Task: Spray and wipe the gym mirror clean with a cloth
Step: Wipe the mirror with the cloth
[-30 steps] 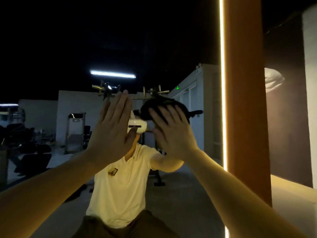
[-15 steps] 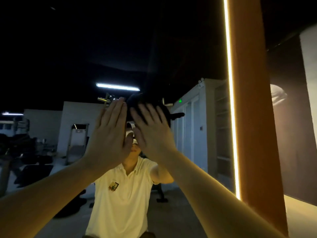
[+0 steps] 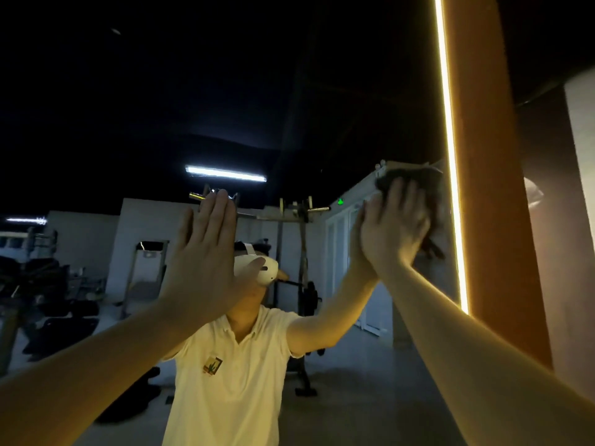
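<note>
The upright mirror [image 3: 322, 91] is the working surface. Its right edge is lined by a lit strip [image 3: 448, 156] beside an orange panel [image 3: 489, 188]. A dark cloth [image 3: 409, 177] lies against the glass high up near that edge, pressed there by the straight fingers of the blurred right hand [image 3: 392, 226]. Farther left, the left hand [image 3: 206, 252] is held flat to the glass, fingers together; contact cannot be told. In the reflection, a grey floor [image 3: 354, 397] carries a squat rack [image 3: 301, 268] and dark gym benches [image 3: 64, 323].
</note>
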{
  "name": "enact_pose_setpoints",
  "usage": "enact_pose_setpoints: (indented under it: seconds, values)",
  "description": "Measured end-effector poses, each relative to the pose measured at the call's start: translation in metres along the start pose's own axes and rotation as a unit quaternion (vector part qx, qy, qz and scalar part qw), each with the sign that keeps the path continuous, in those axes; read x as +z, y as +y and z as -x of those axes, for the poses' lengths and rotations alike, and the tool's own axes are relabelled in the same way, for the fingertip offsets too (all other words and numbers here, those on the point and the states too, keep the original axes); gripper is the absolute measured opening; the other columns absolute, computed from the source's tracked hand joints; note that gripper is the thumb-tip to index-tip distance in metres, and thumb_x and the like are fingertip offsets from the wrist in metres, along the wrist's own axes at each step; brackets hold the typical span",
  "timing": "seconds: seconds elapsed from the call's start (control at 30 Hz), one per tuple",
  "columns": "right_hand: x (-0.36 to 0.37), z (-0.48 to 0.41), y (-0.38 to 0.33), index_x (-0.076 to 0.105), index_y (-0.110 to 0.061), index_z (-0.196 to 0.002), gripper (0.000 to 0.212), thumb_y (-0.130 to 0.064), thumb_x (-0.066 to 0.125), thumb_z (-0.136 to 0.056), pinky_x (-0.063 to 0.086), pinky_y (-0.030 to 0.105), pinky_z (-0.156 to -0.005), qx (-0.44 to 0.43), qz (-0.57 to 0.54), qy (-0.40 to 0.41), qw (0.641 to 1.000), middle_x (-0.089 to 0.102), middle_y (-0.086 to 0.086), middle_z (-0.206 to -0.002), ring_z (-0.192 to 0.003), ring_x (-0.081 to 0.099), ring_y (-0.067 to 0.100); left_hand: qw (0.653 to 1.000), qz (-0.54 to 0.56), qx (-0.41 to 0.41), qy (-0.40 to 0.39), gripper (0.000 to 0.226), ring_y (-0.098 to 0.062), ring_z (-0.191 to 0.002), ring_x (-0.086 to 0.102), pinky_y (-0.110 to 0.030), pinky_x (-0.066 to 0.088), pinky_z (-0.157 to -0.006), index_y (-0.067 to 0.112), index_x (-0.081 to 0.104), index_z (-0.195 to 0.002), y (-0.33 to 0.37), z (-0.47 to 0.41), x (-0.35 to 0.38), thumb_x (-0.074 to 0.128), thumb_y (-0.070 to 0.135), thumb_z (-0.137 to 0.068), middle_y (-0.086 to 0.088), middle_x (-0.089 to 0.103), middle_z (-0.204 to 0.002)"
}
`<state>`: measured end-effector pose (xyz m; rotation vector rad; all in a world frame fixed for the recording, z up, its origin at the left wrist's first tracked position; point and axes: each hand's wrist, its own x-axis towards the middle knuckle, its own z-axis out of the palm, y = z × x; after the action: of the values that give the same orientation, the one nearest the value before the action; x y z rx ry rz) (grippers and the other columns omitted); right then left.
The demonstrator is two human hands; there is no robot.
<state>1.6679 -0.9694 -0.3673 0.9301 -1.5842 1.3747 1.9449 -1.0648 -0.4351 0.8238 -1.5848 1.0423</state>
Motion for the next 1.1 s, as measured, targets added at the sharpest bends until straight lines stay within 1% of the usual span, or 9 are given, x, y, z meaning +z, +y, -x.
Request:
enact_pose_setpoints:
  seconds: [0.13, 0.23, 0.3, 0.37, 0.57, 0.77, 0.93, 1.0, 1.1]
  values:
    - [0.014, 0.023, -0.093, 0.016, -0.024, -0.164, 0.061, -0.048, 0.013, -0.108, 0.007, 0.049, -0.129, -0.211, 0.012, -0.028, 0.977, 0.014, 0.007, -0.172, -0.160, 0.007, 0.026, 1.000, -0.010, 0.005, 0.003, 0.099, -0.033, -0.162, 0.004, -0.056, 0.013, -0.129, -0.001, 0.010, -0.164, -0.001, 0.001, 0.000, 0.021, 0.074, -0.101, -0.020, 0.006, -0.173]
    - [0.022, 0.043, -0.143, 0.023, -0.025, -0.163, 0.055, -0.040, 0.024, -0.110, 0.005, 0.046, -0.129, -0.378, 0.014, -0.068, 0.923, 0.023, 0.005, -0.170, -0.159, 0.011, 0.025, 0.999, -0.032, 0.012, 0.003, 0.099, -0.035, -0.161, 0.009, -0.057, 0.015, -0.129, -0.002, 0.013, -0.164, -0.003, 0.002, -0.004, 0.024, 0.074, -0.101, -0.023, 0.011, -0.172]
    - [0.020, 0.041, -0.141, 0.024, -0.026, -0.163, 0.053, -0.039, 0.026, -0.111, 0.004, 0.044, -0.129, -0.432, 0.022, -0.086, 0.897, 0.029, 0.004, -0.168, -0.157, 0.017, 0.025, 0.999, -0.037, 0.012, 0.000, 0.099, -0.035, -0.161, 0.008, -0.057, 0.014, -0.129, -0.003, 0.014, -0.164, -0.001, 0.001, -0.004, 0.024, 0.073, -0.101, -0.024, 0.012, -0.172]
    - [0.015, 0.029, -0.118, 0.021, -0.027, -0.164, 0.055, -0.044, 0.023, -0.111, 0.003, 0.044, -0.128, -0.417, 0.038, -0.082, 0.904, 0.030, 0.005, -0.167, -0.157, 0.018, 0.026, 1.000, -0.029, 0.005, 0.000, 0.098, -0.034, -0.162, 0.004, -0.057, 0.013, -0.129, -0.002, 0.009, -0.164, 0.001, 0.001, -0.003, 0.024, 0.073, -0.101, -0.023, 0.006, -0.173]
    - [-0.010, -0.018, -0.016, 0.008, -0.027, -0.166, 0.062, -0.052, 0.015, -0.109, -0.003, 0.041, -0.127, -0.247, 0.050, -0.088, 0.964, 0.013, 0.005, -0.173, -0.160, 0.005, 0.024, 0.999, -0.020, -0.029, 0.002, 0.108, -0.033, -0.162, -0.002, -0.058, 0.009, -0.129, -0.002, 0.004, -0.164, 0.016, 0.000, 0.001, 0.022, 0.081, -0.097, -0.022, 0.000, -0.173]
    - [-0.015, -0.032, 0.063, 0.015, -0.021, -0.166, 0.063, -0.050, 0.015, -0.110, 0.011, 0.051, -0.128, -0.088, 0.061, -0.053, 0.993, 0.021, 0.012, -0.170, -0.158, 0.014, 0.031, 0.999, -0.003, -0.050, 0.000, 0.119, -0.032, -0.162, -0.007, -0.054, -0.001, -0.130, -0.001, -0.004, -0.164, 0.022, -0.002, 0.006, 0.026, 0.088, -0.091, -0.021, -0.006, -0.174]
    - [-0.007, -0.016, 0.034, 0.021, -0.014, -0.164, 0.088, -0.060, -0.002, -0.093, 0.011, 0.054, -0.127, 0.080, -0.006, 0.021, 0.997, 0.021, 0.016, -0.170, -0.157, 0.016, 0.032, 0.999, 0.001, -0.045, -0.010, 0.122, -0.032, -0.162, -0.007, -0.055, 0.001, -0.130, -0.002, -0.001, -0.164, 0.018, 0.000, 0.003, 0.025, 0.091, -0.089, -0.021, -0.006, -0.174]
    - [-0.004, -0.001, 0.003, 0.015, -0.016, -0.165, 0.090, -0.063, -0.004, -0.091, 0.008, 0.054, -0.127, 0.055, -0.016, 0.004, 0.998, 0.014, 0.014, -0.171, -0.159, 0.009, 0.031, 0.999, 0.007, -0.039, -0.017, 0.123, -0.031, -0.162, -0.007, -0.055, 0.001, -0.130, 0.000, -0.002, -0.165, 0.015, -0.001, 0.001, 0.028, 0.091, -0.087, -0.019, -0.007, -0.174]
    - [0.005, 0.031, -0.045, 0.014, -0.020, -0.165, 0.072, -0.055, 0.005, -0.102, 0.006, 0.051, -0.128, -0.106, -0.013, -0.020, 0.994, 0.013, 0.010, -0.172, -0.159, 0.007, 0.028, 0.999, 0.029, -0.026, -0.020, 0.119, -0.028, -0.162, -0.006, -0.051, 0.000, -0.130, 0.003, 0.000, -0.165, 0.008, 0.001, -0.003, 0.037, 0.086, -0.088, -0.016, -0.002, -0.175]
